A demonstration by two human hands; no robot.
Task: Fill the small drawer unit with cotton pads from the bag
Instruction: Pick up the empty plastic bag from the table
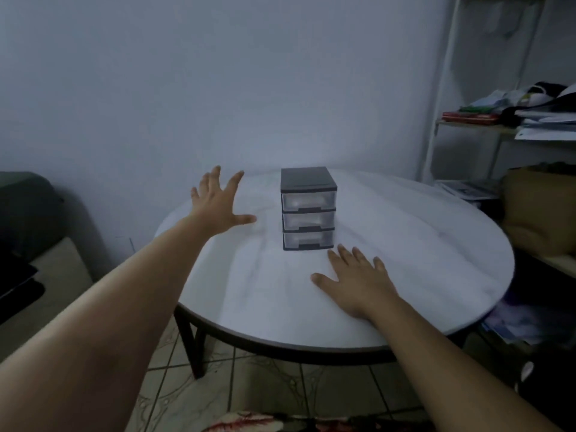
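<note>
**Drawer unit (pixel 308 210) stood shut on the round white surface (pixel 420 244), both hands open near it.**

The dark-framed unit sat toward the far middle of the surface, its three clear drawers stacked and all pushed in. Their contents could not be told through the blurred fronts. The left hand (pixel 218 204) was held out to the unit's left, fingers spread wide, apart from it. The right hand (pixel 358 282) lay palm down, fingers straight, just before the bottom drawer's right corner.

Your colours on view
Drawer unit (pixel 308 210): dark grey frame, clear drawers. Surface (pixel 420 244): white, faint marbling. Floor (pixel 265 388): patterned beige tiles.
</note>
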